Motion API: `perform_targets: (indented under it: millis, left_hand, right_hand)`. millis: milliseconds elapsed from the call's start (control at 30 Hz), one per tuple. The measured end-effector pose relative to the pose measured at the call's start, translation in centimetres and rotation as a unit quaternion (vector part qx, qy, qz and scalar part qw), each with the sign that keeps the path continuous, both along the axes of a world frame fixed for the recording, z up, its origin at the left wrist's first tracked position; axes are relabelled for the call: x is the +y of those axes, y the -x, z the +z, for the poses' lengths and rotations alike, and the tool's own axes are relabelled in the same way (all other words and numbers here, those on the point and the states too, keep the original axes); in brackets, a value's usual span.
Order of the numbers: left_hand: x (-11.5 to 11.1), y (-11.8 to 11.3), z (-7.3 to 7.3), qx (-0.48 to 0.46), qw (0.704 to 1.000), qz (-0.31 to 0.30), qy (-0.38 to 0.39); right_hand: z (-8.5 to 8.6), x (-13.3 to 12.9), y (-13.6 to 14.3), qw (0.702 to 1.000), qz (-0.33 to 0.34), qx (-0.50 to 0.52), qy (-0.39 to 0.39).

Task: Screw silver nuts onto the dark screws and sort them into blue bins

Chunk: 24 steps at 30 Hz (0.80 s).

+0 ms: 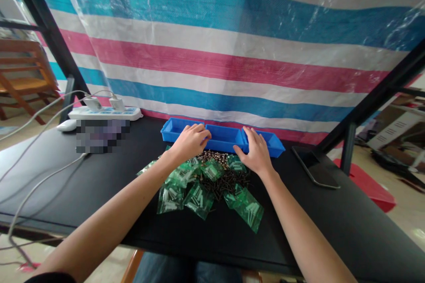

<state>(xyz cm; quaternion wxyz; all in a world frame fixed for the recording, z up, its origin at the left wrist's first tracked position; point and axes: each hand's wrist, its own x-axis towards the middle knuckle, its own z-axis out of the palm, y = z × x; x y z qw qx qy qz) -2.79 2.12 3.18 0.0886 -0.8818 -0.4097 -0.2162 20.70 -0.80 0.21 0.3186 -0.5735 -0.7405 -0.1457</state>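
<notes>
Three blue plastic trays (223, 138) stand in a row at the back of the black table (99, 177). My left hand (191, 140) rests on the front rim between the left and middle tray, fingers curled over the edge. My right hand (254, 152) lies on the rim between the middle and right tray, fingers spread. In front of the trays lies a heap of loose dark screws (229, 183) and several small green plastic bags (199, 196) with metal parts inside. Neither hand lifts anything.
A white power strip (104, 112) with plugged chargers and cables sits at the back left, with a white mouse (66, 125) beside it. A dark phone (315, 166) lies at the right. A striped tarpaulin (232, 44) hangs behind the table.
</notes>
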Motion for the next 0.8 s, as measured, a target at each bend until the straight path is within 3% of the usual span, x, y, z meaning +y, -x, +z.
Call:
perform_targets:
  millis: [133, 267, 600, 800]
  left_hand:
    - [-0.6, -1.1, 0.4, 0.065, 0.996, -0.002, 0.068]
    - [-0.7, -1.2, 0.5, 0.1, 0.991, -0.014, 0.084]
    - [-1.2, -1.7, -0.5, 0.108, 0.985, 0.068, 0.115]
    - [-1.8, -1.6, -0.2, 0.085, 0.987, 0.074, 0.114]
  right_hand:
    - [0.4, -0.5, 0.3, 0.999, 0.017, 0.005, -0.027]
    - [0.7, -0.9, 0.6, 0.999, 0.036, 0.01, -0.032]
    - [1.2, -1.7, 1.3, 0.997, 0.068, 0.012, -0.026]
    - [1.4, -2.1, 2.0, 0.996, 0.083, 0.008, -0.025]
